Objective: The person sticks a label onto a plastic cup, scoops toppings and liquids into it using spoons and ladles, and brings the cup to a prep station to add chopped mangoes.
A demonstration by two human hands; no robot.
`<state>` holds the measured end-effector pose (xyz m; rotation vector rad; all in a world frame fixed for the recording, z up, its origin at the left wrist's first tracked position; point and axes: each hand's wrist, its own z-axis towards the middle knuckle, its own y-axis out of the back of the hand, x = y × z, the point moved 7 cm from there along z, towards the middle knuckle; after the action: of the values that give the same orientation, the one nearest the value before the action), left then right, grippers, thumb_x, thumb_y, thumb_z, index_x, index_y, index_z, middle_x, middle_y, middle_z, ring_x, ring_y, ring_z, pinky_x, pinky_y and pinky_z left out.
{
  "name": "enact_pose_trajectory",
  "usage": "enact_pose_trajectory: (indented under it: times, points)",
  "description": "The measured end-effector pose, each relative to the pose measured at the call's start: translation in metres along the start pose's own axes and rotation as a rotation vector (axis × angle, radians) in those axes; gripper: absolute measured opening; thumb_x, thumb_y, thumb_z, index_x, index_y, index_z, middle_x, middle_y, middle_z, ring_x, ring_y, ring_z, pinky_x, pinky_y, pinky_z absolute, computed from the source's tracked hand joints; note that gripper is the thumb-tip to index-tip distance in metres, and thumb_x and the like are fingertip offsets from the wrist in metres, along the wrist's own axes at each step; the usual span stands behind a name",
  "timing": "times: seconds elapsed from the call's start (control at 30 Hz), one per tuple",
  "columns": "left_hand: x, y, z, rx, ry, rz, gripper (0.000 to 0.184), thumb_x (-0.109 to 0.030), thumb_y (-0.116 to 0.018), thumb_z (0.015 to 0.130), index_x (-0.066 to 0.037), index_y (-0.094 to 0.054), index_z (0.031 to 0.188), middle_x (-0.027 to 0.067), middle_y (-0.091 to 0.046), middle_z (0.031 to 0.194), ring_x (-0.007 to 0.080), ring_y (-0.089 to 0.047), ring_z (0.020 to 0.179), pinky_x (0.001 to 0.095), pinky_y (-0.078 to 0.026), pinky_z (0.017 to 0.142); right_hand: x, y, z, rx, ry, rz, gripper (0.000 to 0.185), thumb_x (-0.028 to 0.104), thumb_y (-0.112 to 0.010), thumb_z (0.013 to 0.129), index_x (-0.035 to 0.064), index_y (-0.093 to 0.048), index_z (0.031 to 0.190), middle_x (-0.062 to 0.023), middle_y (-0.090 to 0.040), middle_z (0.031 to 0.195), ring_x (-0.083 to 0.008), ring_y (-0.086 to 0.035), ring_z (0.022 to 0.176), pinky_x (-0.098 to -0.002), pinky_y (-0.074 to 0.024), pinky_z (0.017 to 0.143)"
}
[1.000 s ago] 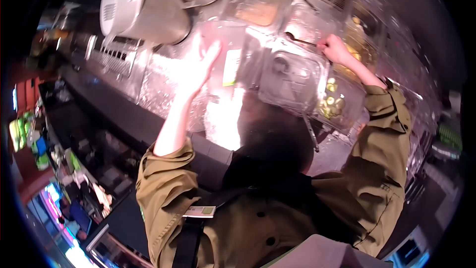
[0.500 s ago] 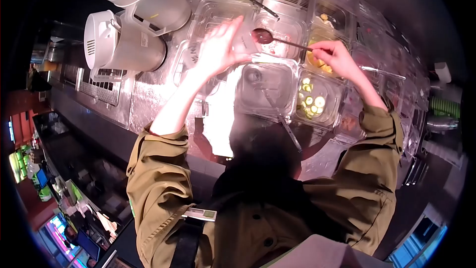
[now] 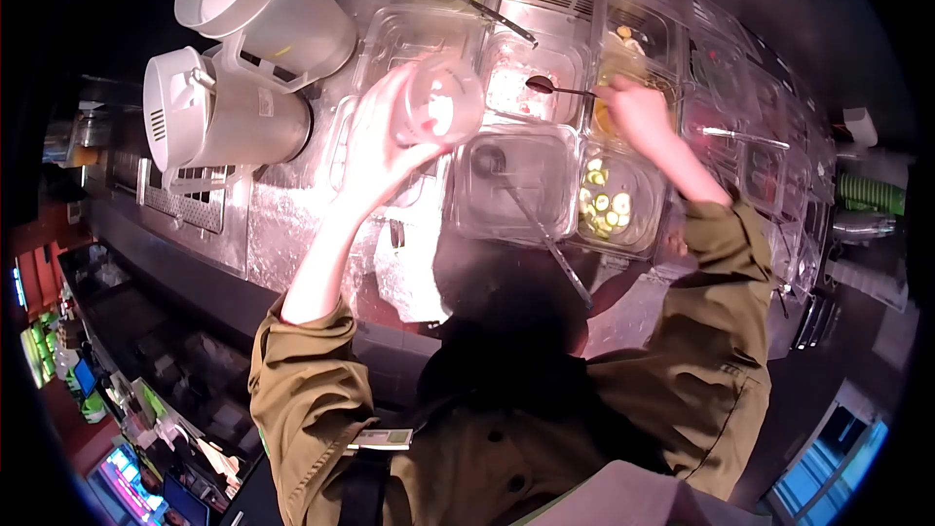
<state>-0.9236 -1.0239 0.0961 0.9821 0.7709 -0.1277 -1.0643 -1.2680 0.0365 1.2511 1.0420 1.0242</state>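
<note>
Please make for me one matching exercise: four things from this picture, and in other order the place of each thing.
1. clear round plastic cup
2. dark long-handled spoon
3. pale round slices with green edges
4. large pale plastic pitchers

A. in a clear square container
B. in the left hand
C. toward the picture's left edge
D. in the right hand

Pairs: 1-B, 2-D, 3-A, 4-C

2 lg pitchers (image 3: 302,24) on L side of desk (image 3: 278,209), perf. tray (image 3: 183,206) nearby. Clear tub (image 3: 638,219) w/ green-edged slices (image 3: 604,209). Green ribbed hose (image 3: 870,193) far R.
</note>
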Motion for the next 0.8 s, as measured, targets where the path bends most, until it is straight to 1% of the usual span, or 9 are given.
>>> enact_pose_trajectory:
  times: [0.03,0.1,0.2,0.3,0.47,0.57,0.67,0.77,0.8]
  points:
    - [0.002,0.003,-0.002,-0.007,0.000,0.032,0.086,-0.026,-0.077,0.055,-0.004,-0.034,0.126,0.0159,-0.039,0.125,0.0308,-0.038,0.116,0.0399,-0.030,0.097,0.007,-0.018,0.011,-0.137,0.161,-0.092,0.011,0.011,-0.054,0.063,0.0059,-0.059,0.072,-0.0085,-0.054,0.072,-0.0229,-0.059,0.069,-0.0341,-0.0478,0.054]
    - [0.004,0.011,-0.008,-0.026,-0.006,0.084,0.084,-0.028,-0.077,0.056,-0.005,-0.036,0.125,0.0154,-0.041,0.124,0.0299,-0.039,0.115,0.0400,-0.032,0.096,0.015,-0.031,0.029,-0.191,0.296,-0.120,0.009,0.011,-0.054,0.062,0.0040,-0.056,0.067,-0.0072,-0.053,0.072,-0.0226,-0.058,0.067,-0.0334,-0.0474,0.052]
    - [0.015,0.020,-0.017,-0.023,0.072,0.071,0.085,-0.030,-0.078,0.055,-0.005,-0.037,0.125,0.0150,-0.042,0.123,0.0289,-0.042,0.113,0.0398,-0.035,0.094,0.014,-0.037,0.026,0.084,0.320,-0.136,0.020,0.010,-0.053,0.067,0.0055,-0.060,0.085,-0.0064,-0.051,0.077,-0.0206,-0.057,0.068,-0.0325,-0.0472,0.053]
    - [0.025,0.022,-0.020,-0.037,0.065,0.095,0.085,-0.029,-0.078,0.054,-0.006,-0.037,0.125,0.0146,-0.041,0.123,0.0292,-0.041,0.113,0.0406,-0.033,0.095,0.020,-0.031,0.011,0.135,0.370,-0.014,0.021,0.011,-0.053,0.068,0.0060,-0.061,0.087,-0.0054,-0.051,0.077,-0.0205,-0.056,0.066,-0.0330,-0.0465,0.051]
    - [0.028,0.013,-0.010,0.024,0.105,0.141,0.085,-0.029,-0.078,0.055,-0.006,-0.037,0.125,0.0142,-0.041,0.124,0.0292,-0.040,0.114,0.0406,-0.033,0.095,0.017,-0.026,0.036,-0.098,0.349,0.163,0.025,0.007,-0.053,0.065,0.0068,-0.060,0.089,-0.0045,-0.052,0.080,-0.0200,-0.055,0.070,-0.0302,-0.0459,0.050]
    - [0.025,0.007,-0.003,0.075,0.087,0.171,0.084,-0.029,-0.078,0.055,-0.006,-0.037,0.125,0.0143,-0.041,0.124,0.0292,-0.040,0.113,0.0405,-0.034,0.094,0.017,-0.042,0.047,-0.112,0.324,0.270,0.012,0.010,-0.053,0.068,0.0044,-0.057,0.078,-0.0072,-0.054,0.080,-0.0217,-0.057,0.071,-0.0332,-0.0480,0.053]
    - [0.023,0.002,-0.002,0.105,0.104,0.165,0.084,-0.029,-0.077,0.056,-0.005,-0.038,0.125,0.0148,-0.041,0.123,0.0293,-0.041,0.113,0.0403,-0.034,0.094,0.021,-0.043,0.056,-0.196,0.360,0.201,0.010,0.009,-0.053,0.069,0.0030,-0.057,0.076,-0.0077,-0.053,0.075,-0.0229,-0.056,0.067,-0.0326,-0.0480,0.053]
    - [0.022,-0.001,0.000,0.122,0.072,0.177,0.084,-0.029,-0.077,0.056,-0.004,-0.037,0.125,0.0151,-0.042,0.123,0.0296,-0.041,0.113,0.0402,-0.035,0.093,0.021,-0.042,0.043,-0.067,0.546,0.236,0.019,0.007,-0.055,0.063,0.0039,-0.058,0.082,-0.0040,-0.054,0.082,-0.0203,-0.053,0.069,-0.0299,-0.0474,0.054]
    - [0.021,-0.001,0.000,0.128,0.056,0.182,0.084,-0.029,-0.077,0.056,-0.004,-0.037,0.125,0.0152,-0.042,0.123,0.0297,-0.041,0.112,0.0401,-0.035,0.093,0.015,-0.039,0.042,-0.004,0.516,0.225,0.017,0.007,-0.055,0.064,0.0036,-0.058,0.080,-0.0046,-0.053,0.080,-0.0207,-0.053,0.068,-0.0307,-0.0470,0.054]
